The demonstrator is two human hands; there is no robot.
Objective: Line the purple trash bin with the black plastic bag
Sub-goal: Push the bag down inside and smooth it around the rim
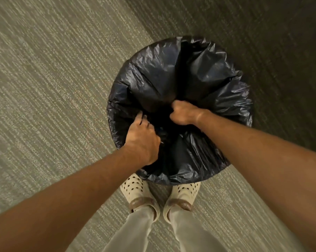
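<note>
The black plastic bag (204, 73) is spread over the whole round top of the bin and folds down over its rim, so no purple of the bin shows. The bag sags inward toward a dark centre. My left hand (142, 139) grips bunched plastic at the near-left side of the opening. My right hand (183, 113) is a closed fist around a gather of the bag near the middle. Both forearms reach in from the bottom corners.
The bin stands on grey-green striped carpet (53, 79), darker at the upper right. My two feet in cream perforated clogs (135, 190) are right against the bin's near side, with light trousers above them.
</note>
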